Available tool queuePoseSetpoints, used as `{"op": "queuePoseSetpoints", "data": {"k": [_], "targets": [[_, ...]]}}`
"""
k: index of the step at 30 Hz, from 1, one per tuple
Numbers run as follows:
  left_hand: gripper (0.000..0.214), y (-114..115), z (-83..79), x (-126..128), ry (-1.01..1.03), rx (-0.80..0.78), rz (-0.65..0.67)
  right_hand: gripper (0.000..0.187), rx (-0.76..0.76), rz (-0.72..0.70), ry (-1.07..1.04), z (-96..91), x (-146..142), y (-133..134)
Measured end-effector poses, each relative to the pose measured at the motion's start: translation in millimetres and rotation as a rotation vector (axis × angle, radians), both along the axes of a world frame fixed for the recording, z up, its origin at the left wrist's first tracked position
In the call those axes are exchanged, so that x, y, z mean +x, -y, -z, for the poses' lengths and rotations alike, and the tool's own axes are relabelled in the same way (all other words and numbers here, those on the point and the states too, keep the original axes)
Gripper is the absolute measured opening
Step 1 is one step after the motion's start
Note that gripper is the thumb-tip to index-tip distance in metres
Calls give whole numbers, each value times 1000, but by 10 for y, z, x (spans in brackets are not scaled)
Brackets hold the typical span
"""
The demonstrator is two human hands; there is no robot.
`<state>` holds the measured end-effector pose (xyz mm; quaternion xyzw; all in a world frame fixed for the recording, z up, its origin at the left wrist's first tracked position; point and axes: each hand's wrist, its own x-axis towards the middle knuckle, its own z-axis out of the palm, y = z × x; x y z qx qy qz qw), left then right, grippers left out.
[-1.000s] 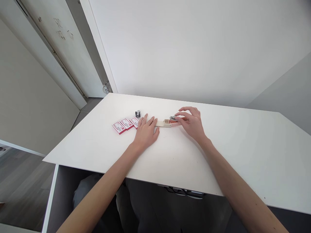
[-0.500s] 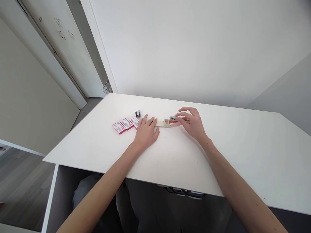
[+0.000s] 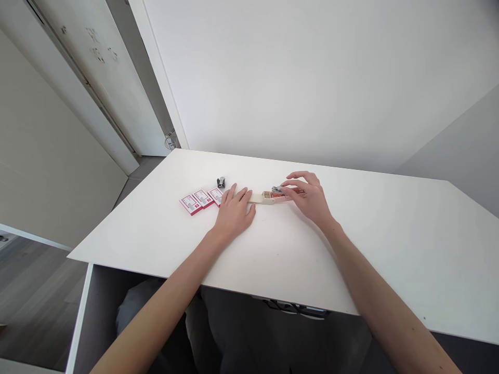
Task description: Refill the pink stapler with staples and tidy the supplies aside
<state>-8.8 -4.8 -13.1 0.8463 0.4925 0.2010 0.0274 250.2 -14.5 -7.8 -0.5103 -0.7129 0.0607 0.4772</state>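
Observation:
A stapler (image 3: 268,198) lies opened out on the white table, with a cream arm on the left and a pinkish part on the right. My left hand (image 3: 234,210) rests on the cream arm, its fingers spread and flat, covering that end. At the other end my right hand (image 3: 310,196) is closed in a pinch at the silver metal piece (image 3: 277,189) of the stapler. The fingers partly hide the pinkish part. Left of my left hand lie three small red-and-white boxes (image 3: 191,204), the nearest partly covered by its fingers. Behind them is a small black-and-silver staple remover (image 3: 221,182).
The white table (image 3: 249,249) runs up to a white wall (image 3: 312,78) at the back. Under its front edge hang some dark cables (image 3: 296,309). A door (image 3: 97,67) and grey floor are at the left.

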Motion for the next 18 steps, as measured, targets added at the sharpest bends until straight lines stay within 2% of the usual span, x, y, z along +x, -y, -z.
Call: {"op": "queuePoseSetpoints", "data": {"k": [9, 15, 18], "targets": [[49, -1, -2, 7, 17, -12, 5, 19, 49, 32, 110, -9, -9, 10], [49, 4, -8, 6, 14, -17, -2, 27, -3, 14, 62, -26, -34, 25], [50, 8, -15, 4, 7, -18, -5, 35, -64, 29, -76, -67, -69, 36]]}}
